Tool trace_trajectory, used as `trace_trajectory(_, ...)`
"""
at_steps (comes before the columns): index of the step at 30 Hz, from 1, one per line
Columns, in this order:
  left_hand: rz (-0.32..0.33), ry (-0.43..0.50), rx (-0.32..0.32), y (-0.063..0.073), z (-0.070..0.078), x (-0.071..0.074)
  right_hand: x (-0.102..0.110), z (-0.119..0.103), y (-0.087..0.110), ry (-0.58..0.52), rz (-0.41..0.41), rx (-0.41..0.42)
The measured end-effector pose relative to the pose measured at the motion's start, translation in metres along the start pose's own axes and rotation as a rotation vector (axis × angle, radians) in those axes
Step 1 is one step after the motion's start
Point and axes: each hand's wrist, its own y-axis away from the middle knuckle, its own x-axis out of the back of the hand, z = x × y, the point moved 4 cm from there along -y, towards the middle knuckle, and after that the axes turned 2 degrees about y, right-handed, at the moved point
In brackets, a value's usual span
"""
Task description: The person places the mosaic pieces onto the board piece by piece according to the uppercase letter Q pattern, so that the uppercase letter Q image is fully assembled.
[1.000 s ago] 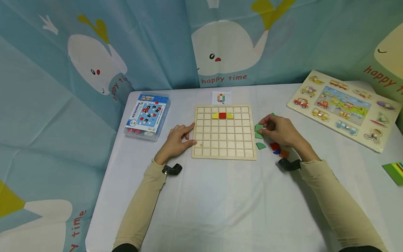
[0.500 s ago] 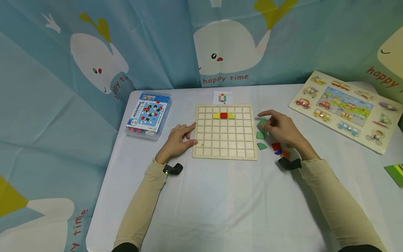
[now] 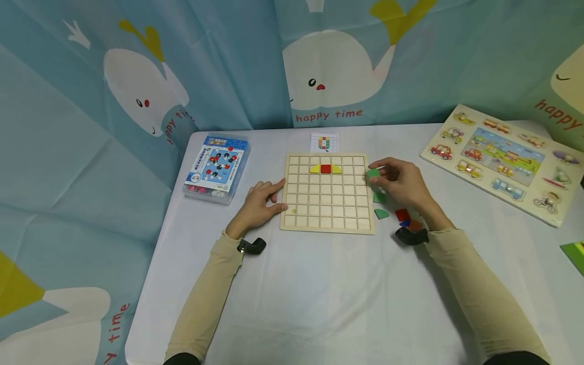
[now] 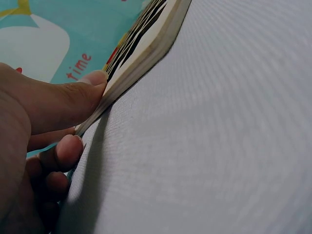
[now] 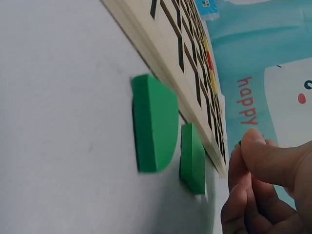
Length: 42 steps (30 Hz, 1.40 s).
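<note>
A square wooden grid board [image 3: 327,232] lies in the middle of the table, with a red square [image 3: 326,169] between two yellow quarter-round pieces [image 3: 336,169] in an upper row. My left hand [image 3: 258,207] steadies the board's left edge, thumb and index finger spread against it; the left wrist view shows the thumb [image 4: 73,102] on the rim. At the board's right edge, my right hand [image 3: 401,181] pinches a green piece [image 3: 373,174] between thumb and index finger. Below that hand lie another green piece [image 3: 378,197] and a green quarter-round piece [image 5: 158,124].
Red [image 3: 402,215], blue [image 3: 404,223] and orange [image 3: 415,225] pieces lie below the right hand. A pattern card [image 3: 324,143] is behind the board. A plastic box [image 3: 216,169] stands left, a vehicle puzzle [image 3: 502,162] right, and something green [image 3: 574,257] at the far right.
My right hand has picked up a green piece from the loose ones and moved it left to the board's right edge. The left hand stays on the board.
</note>
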Motion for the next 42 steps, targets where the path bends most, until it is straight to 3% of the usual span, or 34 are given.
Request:
trace_trajectory(17,0.0,0.009,0.005,0.001,0.002,0.0,-0.015,-0.01,-0.01,-0.08,-0.01,0.013)
trace_trajectory(25,0.001,0.01,0.006,0.001,0.003,0.001,-0.025,-0.014,-0.015,-0.123,-0.033,0.081)
trace_trajectory(36,0.006,0.009,-0.001,0.0,0.001,0.001,-0.035,-0.025,-0.022,-0.097,-0.071,0.135)
trace_trajectory(42,0.001,0.01,0.004,0.0,0.002,0.002,-0.042,-0.029,-0.027,-0.077,-0.104,0.096)
